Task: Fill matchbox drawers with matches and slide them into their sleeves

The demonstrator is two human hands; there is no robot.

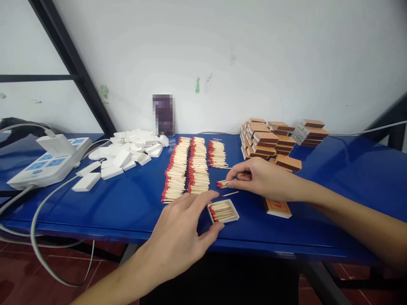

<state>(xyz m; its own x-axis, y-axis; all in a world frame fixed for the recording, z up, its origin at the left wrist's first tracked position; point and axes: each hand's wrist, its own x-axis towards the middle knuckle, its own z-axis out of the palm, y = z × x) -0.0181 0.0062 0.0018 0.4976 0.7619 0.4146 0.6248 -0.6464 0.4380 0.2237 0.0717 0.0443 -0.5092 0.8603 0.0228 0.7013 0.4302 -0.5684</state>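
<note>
Left hand (pixel 181 237) steadies tray (pixel 223 211); right hand (pixel 257 180) pinches matches (pixel 223 183) (few).

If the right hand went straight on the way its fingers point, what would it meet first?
Most likely the near end of the middle row of matches, just left of the right hand and the few matches it pinches; depth is unclear.

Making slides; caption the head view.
Left hand steadies a white cardboard tray of red-tipped matches on a blue table; right hand pinches a match bundle.
</note>
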